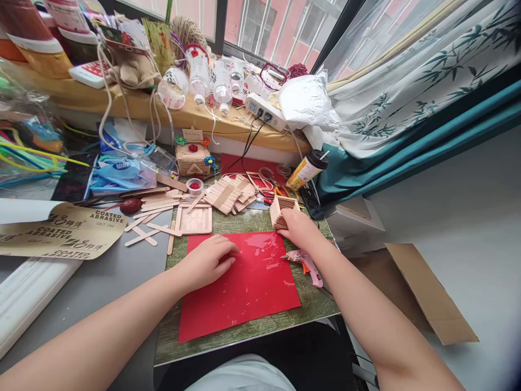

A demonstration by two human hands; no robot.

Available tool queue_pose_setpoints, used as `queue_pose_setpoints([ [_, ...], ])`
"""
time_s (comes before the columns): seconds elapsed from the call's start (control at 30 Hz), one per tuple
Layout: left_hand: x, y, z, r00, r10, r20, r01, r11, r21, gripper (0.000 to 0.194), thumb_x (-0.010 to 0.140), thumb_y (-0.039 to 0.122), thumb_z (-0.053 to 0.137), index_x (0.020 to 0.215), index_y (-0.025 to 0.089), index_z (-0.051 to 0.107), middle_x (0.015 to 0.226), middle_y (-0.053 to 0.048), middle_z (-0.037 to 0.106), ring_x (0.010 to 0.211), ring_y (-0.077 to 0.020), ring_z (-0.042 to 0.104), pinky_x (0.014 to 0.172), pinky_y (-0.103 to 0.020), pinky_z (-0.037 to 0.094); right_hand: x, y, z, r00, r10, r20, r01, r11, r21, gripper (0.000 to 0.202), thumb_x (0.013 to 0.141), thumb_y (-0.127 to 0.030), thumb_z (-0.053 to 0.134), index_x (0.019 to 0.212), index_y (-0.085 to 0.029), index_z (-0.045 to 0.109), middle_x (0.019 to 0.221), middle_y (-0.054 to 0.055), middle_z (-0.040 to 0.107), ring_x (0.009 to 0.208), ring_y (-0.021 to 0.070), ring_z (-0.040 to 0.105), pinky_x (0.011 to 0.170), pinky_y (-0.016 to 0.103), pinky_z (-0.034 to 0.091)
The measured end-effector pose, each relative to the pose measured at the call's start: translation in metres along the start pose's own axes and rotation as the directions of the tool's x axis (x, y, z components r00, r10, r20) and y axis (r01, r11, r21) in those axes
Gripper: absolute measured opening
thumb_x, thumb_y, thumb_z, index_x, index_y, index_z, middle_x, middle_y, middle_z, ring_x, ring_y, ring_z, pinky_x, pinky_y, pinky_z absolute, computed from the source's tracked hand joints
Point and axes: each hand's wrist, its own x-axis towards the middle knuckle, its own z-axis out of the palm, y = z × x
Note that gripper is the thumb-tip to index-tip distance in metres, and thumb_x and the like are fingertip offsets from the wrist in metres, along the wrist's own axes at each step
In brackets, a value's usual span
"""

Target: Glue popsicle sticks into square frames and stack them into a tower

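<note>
My right hand [300, 227] has its fingers on a small box made of stacked craft sticks [279, 213], holding it at the back right corner of a red sheet [244, 293]. My left hand [212, 259] rests on the sheet's left part, loosely bent, thumb apart from the fingers and nothing in it. A pink glue gun [307, 265] lies beside the sheet, under my right forearm. Behind the sheet are a square craft-stick tray [194, 219] and flat craft-stick panels [224, 195]. Loose craft sticks [142, 235] lie to the left.
A drink cup [307, 169] with a black lid stands at the back right. A decorated stick box [194, 158] and blue wipes packs [120, 172] are at the back. Sandpaper [81, 231] lies left. The power strip [265, 111] sits on the windowsill, its cables hanging down.
</note>
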Motion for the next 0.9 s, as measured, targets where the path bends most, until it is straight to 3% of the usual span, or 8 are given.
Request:
queue_pose_setpoints([
  [0.27,0.001,0.000,0.001,0.997,0.081,-0.013,-0.081,0.996,0.044,0.019,0.102,0.024,0.053,0.115,0.025,0.066,0.121,-0.008,0.070,0.115,-0.0262,0.061,0.101,-0.043,0.051,-0.004,-0.010,-0.004,1.000,0.003,0.009,-0.004,0.999,0.040,0.032,0.087,-0.023,0.080,0.110,-0.018,0.058,0.111,0.012,0.069,0.105,0.0309,0.065,0.093,0.041,0.051],
  [0.37,0.000,0.004,-0.001,0.989,0.146,-0.020,-0.145,0.987,0.067,0.018,0.104,0.025,0.051,0.114,0.025,0.066,0.123,-0.008,0.070,0.117,-0.0257,0.061,0.104,-0.043,0.049,-0.012,-0.014,-0.013,0.997,0.015,-0.071,-0.011,0.998,0.067,0.046,0.088,-0.025,0.078,0.128,-0.016,0.058,0.124,0.017,0.068,0.119,0.0352,0.062,0.105,0.048,0.048],
  [0.47,-0.003,0.007,-0.004,0.989,0.145,-0.031,-0.141,0.986,0.091,0.015,0.105,0.033,0.055,0.099,0.024,0.064,0.102,-0.007,0.071,0.098,-0.0239,0.063,0.089,-0.040,0.051,-0.035,-0.024,-0.024,0.976,0.048,-0.211,-0.023,0.992,0.122,0.061,0.092,-0.031,0.074,0.146,-0.016,0.050,0.141,0.021,0.062,0.134,0.0405,0.055,0.118,0.059,0.037],
  [0.53,-0.004,0.007,-0.006,0.991,0.116,-0.064,-0.108,0.987,0.115,0.023,0.104,0.038,0.056,0.087,0.023,0.059,0.088,-0.006,0.067,0.086,-0.0226,0.060,0.076,-0.037,0.048,-0.060,-0.040,-0.027,0.947,0.131,-0.294,-0.057,0.967,0.247,0.059,0.095,-0.033,0.068,0.149,-0.019,0.049,0.145,0.020,0.060,0.137,0.0409,0.054,0.118,0.062,0.039],
  [0.63,-0.004,0.007,-0.007,0.989,0.117,-0.094,-0.099,0.979,0.175,0.034,0.106,0.038,0.049,0.075,0.023,0.053,0.075,-0.005,0.060,0.076,-0.0215,0.057,0.070,-0.036,0.044,-0.104,-0.084,-0.017,0.906,0.211,-0.368,0.001,0.866,0.499,0.039,0.099,-0.024,0.060,0.138,-0.030,0.058,0.127,0.014,0.071,0.123,0.0359,0.065,0.108,0.059,0.051],
  [0.67,-0.003,0.006,-0.007,0.988,0.128,-0.087,-0.109,0.973,0.202,0.036,0.106,0.037,0.047,0.073,0.023,0.052,0.072,-0.005,0.059,0.074,-0.0211,0.057,0.070,-0.036,0.044,-0.118,-0.101,-0.011,0.891,0.174,-0.418,0.087,0.840,0.536,0.036,0.099,-0.020,0.058,0.132,-0.034,0.061,0.117,0.011,0.074,0.114,0.0348,0.069,0.106,0.061,0.053],
  [0.77,-0.001,0.003,-0.004,0.987,0.154,-0.035,-0.138,0.949,0.283,0.037,0.105,0.036,0.048,0.070,0.023,0.054,0.071,-0.005,0.060,0.071,-0.0207,0.059,0.070,-0.036,0.044,-0.148,-0.152,0.011,0.929,-0.097,-0.358,0.312,0.728,0.610,0.040,0.095,-0.009,0.058,0.123,-0.037,0.062,0.101,0.005,0.076,0.092,0.0299,0.072,0.091,0.056,0.059],
  [0.9,-0.001,-0.002,0.005,0.991,0.134,0.017,-0.131,0.925,0.356,0.034,0.101,0.034,0.052,0.071,0.023,0.060,0.072,-0.007,0.064,0.073,-0.0221,0.063,0.067,-0.035,0.044,-0.156,-0.183,0.025,0.921,-0.072,-0.382,0.326,0.678,0.659,0.021,0.095,-0.011,0.063,0.099,-0.031,0.064,0.089,0.005,0.071,0.083,0.0276,0.068,0.078,0.050,0.060],
])
